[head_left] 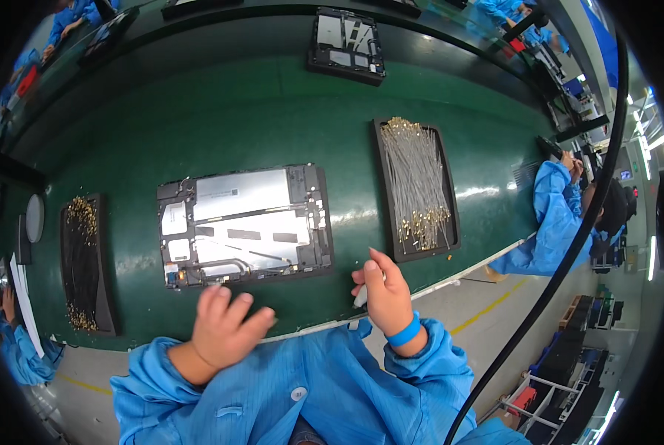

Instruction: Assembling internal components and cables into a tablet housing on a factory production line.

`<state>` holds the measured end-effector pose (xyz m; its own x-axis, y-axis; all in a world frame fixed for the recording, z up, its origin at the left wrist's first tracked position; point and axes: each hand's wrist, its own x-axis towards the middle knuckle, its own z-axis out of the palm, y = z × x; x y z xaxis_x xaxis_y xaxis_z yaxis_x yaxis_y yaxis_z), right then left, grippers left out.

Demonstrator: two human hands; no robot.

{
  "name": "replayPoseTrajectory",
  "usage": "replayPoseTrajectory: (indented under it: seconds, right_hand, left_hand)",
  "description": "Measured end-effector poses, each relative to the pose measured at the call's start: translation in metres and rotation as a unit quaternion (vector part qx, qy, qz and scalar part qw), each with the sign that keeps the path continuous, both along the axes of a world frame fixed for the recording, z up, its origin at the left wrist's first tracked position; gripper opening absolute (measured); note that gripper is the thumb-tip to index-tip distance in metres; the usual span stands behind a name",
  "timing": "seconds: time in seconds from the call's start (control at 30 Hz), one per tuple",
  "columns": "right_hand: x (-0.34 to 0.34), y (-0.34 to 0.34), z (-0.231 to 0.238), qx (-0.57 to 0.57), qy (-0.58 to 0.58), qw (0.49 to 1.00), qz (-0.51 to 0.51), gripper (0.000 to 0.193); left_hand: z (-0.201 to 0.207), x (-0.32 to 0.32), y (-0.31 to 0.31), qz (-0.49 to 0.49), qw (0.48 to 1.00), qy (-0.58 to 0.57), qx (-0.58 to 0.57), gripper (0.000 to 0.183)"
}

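Note:
An opened tablet (244, 194) with silver battery panels lies on the green bench in front of me, its inner parts facing up. A thin cable (269, 256) lies slantwise over its lower silver panel. My left hand (228, 326) hovers at the tablet's near edge, fingers spread and holding nothing. To the right of the tablet, by the bench edge, my right hand (388, 297) is closed around a small white stick-like tool (360, 297). Most of that tool is hidden by the fingers, so its exact kind is unclear.
On the right stands a black tray (454, 215) of grey cables (417, 174) with gold ends; on the left, another tray (106, 274) holds black cables (80, 259). Another opened tablet (347, 44) sits at the back. A co-worker's blue sleeve (551, 196) is at the right.

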<state>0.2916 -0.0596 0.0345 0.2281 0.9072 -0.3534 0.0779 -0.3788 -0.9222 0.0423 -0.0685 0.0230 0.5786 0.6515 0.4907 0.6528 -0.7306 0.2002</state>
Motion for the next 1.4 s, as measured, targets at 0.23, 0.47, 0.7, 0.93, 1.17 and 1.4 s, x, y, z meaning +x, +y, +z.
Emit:
replayPoseTrajectory:
  seconds: [0.23,0.47,0.7,0.93,1.17,1.4]
  right_hand:
    - [0.009,-0.012,-0.040,0.072,-0.084,0.991,-0.068,0.031]
    - [0.016,-0.013,-0.046,0.133,-0.161,0.977,-0.044,0.026]
    - [0.007,-0.010,-0.022,0.094,-0.181,0.977,-0.056,0.027]
    - [0.009,-0.012,-0.041,0.121,-0.138,0.978,-0.098,0.026]
    - [0.001,-0.002,-0.024,0.091,-0.180,0.978,-0.059,0.030]
    - [0.007,-0.005,-0.029,0.069,-0.093,0.991,-0.071,0.029]
  left_hand:
    - [-0.019,0.010,0.042,0.062,0.997,0.022,-0.036,0.033]
    - [-0.020,-0.018,0.184,0.232,0.967,0.097,0.039,0.028]
    - [-0.034,-0.058,0.229,0.607,0.788,0.096,-0.045,0.029]
    - [-0.033,-0.044,0.215,0.504,0.859,0.081,-0.045,0.033]
    - [-0.023,-0.040,0.169,0.445,0.883,-0.016,-0.150,0.034]
    - [-0.022,-0.027,0.129,0.382,0.905,-0.072,-0.175,0.032]
